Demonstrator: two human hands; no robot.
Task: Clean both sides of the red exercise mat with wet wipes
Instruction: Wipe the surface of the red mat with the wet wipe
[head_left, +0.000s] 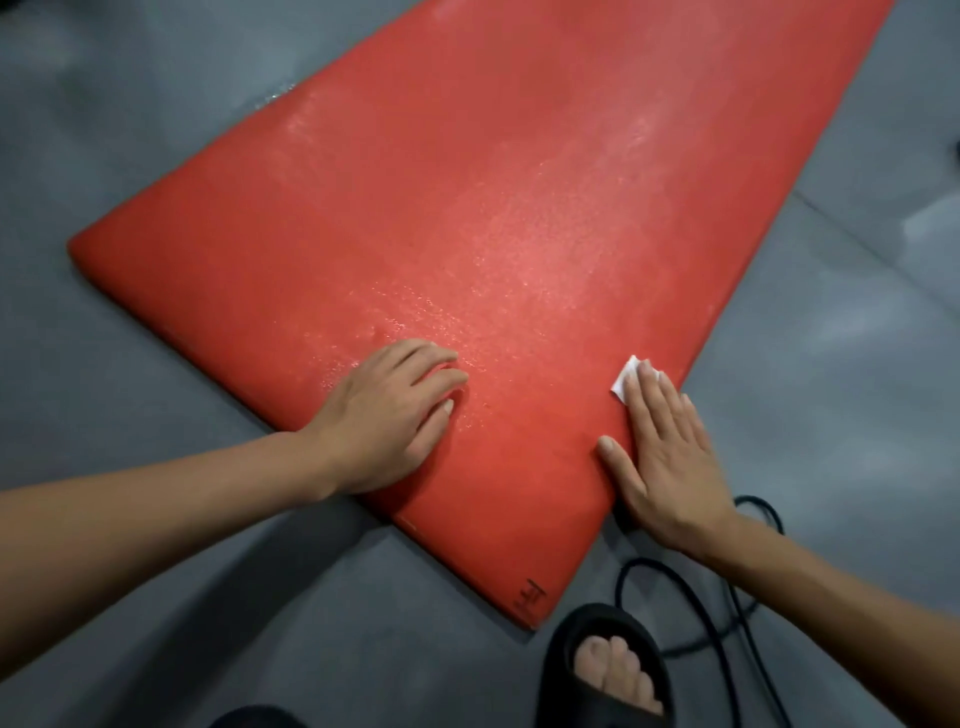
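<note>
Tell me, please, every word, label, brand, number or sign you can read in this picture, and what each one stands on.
No text here reads clearly.
Small dark embossed mark at the near corner of the red mat: block-like strokes, too small and blurred to read.
White wipe under the right hand: no print visible.
Black slipper: no marking visible.

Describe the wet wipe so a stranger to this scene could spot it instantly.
Start at the red mat on the grey floor. At its near right edge the right hand lies flat, and the wet wipe peeks from under its fingertips. It is the only white thing here.
</note>
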